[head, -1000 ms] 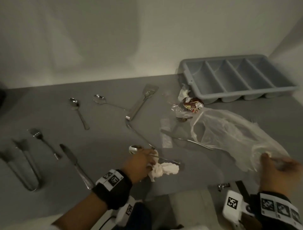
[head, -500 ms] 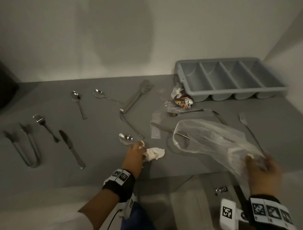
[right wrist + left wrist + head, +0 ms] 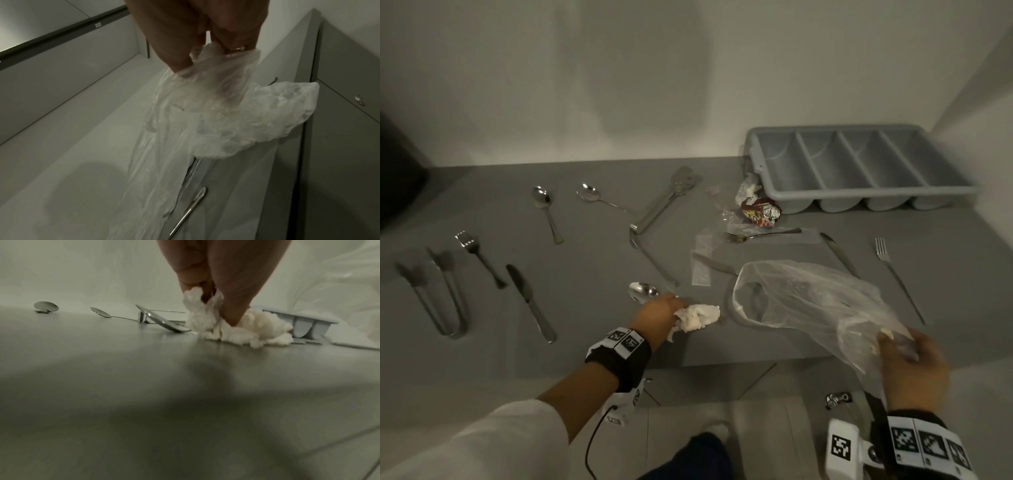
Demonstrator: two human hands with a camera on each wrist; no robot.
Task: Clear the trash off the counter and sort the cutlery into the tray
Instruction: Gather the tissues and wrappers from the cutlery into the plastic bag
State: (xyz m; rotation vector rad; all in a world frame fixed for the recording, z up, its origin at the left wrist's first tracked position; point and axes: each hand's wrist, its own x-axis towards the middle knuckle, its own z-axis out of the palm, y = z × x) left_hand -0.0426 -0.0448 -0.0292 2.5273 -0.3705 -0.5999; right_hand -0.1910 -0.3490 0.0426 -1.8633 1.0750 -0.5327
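Observation:
My left hand (image 3: 664, 313) pinches a crumpled white tissue (image 3: 698, 318) that lies on the grey counter (image 3: 592, 342) near its front edge; in the left wrist view the fingers (image 3: 230, 305) dig into the tissue (image 3: 246, 331). Just behind that hand lies a spoon (image 3: 643, 292). My right hand (image 3: 907, 363) grips a clear plastic bag (image 3: 804, 305) by its bunched end, held over the counter's front right with the mouth facing left; the right wrist view shows the bag (image 3: 216, 113) hanging from the fingers (image 3: 179, 61). The empty grey cutlery tray (image 3: 767, 161) stands at the back right.
Spoons (image 3: 541, 198), forks (image 3: 885, 253), knives (image 3: 530, 301) and tongs (image 3: 438, 294) are scattered across the counter. A red foil wrapper (image 3: 760, 214), a white scrap and clear plastic strips (image 3: 702, 270) lie left of the tray. Walls close the back and right.
My left hand has gathered the tissue tighter beside the spoon. My right hand has lifted the bag and drawn it nearer the tissue, uncovering a fork and a knife at the right.

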